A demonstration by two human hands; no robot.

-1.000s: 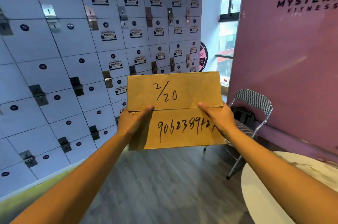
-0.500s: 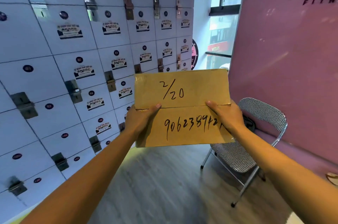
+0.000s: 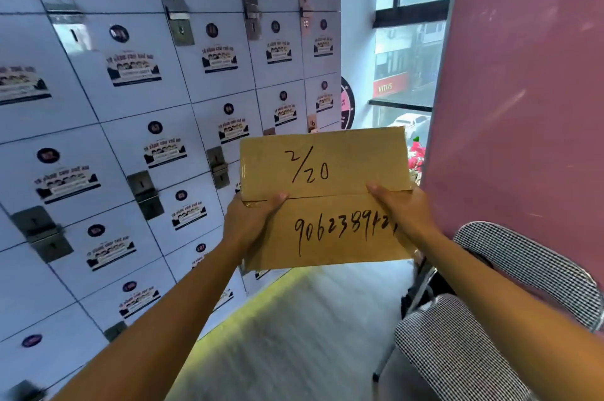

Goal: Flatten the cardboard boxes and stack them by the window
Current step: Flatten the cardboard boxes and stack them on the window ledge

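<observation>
A flattened brown cardboard box [image 3: 327,198] with handwritten black numbers is held up in front of me at chest height. My left hand [image 3: 250,217] grips its left edge, thumb on the front face. On the right edge, my right hand [image 3: 400,209] grips the box the same way. The window [image 3: 408,50] is straight ahead, beyond the box, at the end of a narrow passage.
White lockers [image 3: 147,106] line the left side. A pink wall panel [image 3: 523,90] stands on the right, with a checked folding chair [image 3: 483,319] in front of it at lower right. Grey floor [image 3: 294,335] runs ahead toward the window.
I have walked forward toward the window with the box held the same way. The chair has come nearer on my right and the round table has left the view.
</observation>
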